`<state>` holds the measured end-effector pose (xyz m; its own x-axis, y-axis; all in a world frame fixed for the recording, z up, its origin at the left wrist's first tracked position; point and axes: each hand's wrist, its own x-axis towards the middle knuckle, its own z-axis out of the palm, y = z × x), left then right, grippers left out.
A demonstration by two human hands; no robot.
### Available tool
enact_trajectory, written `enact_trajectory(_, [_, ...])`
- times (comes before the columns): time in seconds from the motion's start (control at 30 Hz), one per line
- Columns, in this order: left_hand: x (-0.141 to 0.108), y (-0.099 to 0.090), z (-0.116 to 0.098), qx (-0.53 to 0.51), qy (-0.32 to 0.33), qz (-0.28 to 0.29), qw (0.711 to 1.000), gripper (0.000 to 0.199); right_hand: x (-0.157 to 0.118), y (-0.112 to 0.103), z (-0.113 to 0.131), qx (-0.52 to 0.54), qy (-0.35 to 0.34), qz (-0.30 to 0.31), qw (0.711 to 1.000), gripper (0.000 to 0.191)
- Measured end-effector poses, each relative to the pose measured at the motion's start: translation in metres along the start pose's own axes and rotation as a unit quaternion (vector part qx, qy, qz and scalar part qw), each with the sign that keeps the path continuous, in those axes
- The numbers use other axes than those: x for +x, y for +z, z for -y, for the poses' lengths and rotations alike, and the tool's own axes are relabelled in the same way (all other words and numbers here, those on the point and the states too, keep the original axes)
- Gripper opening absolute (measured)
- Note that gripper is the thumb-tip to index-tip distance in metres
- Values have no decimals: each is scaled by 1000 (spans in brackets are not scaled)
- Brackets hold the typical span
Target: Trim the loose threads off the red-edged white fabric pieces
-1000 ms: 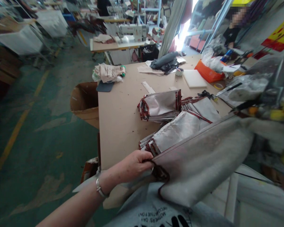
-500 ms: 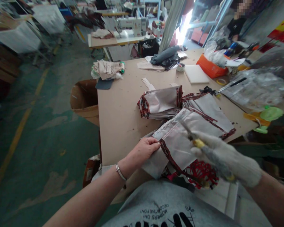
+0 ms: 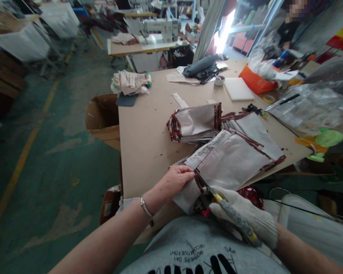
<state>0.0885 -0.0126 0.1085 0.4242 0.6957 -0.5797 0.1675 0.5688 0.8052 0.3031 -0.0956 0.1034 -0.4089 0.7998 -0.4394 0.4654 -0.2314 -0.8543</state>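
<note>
A light grey fabric panel [image 3: 225, 158] with reddish-brown edging lies near the table's front edge. My bare left hand [image 3: 178, 178] pinches its left corner between thumb and fingers. My right hand [image 3: 242, 213], in a white knit glove, is closed round a thin-bladed tool [image 3: 234, 217] with a yellow-and-grey handle. The dark blade lies along the panel's brown edging, its tip close to my left fingertips. Whether the tool has one blade or two I cannot tell. Behind lie a folded stack of similar panels [image 3: 198, 120] and more panels [image 3: 255, 131] to its right.
Red-and-dark material [image 3: 250, 196] shows below the table edge, partly behind my right hand. A cardboard bin [image 3: 101, 116] stands left of the table [image 3: 140, 152]. Dark grey cloth [image 3: 201, 70], a white board [image 3: 238, 89], an orange bag [image 3: 257, 82] and clear plastic [image 3: 311, 108] lie farther back.
My right hand has swung down and to the left with the tool, from above the panel to its brown edging. The left hand keeps its pinch almost unmoved.
</note>
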Motion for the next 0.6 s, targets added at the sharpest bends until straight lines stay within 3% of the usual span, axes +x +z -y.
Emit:
enact_trajectory(0.27, [1,1,8,11,14,2,1000,19,10,9,3,-23,8,-38,999,38])
enact_trajectory(0.5, [2,-2,13,0,14,3,1000,18,12,10,-5,0,3,-35,999,32])
enact_trajectory(0.6, [-7,-1,7,25,31,11,999,19,3,7,2,28,-20,-78,996,31])
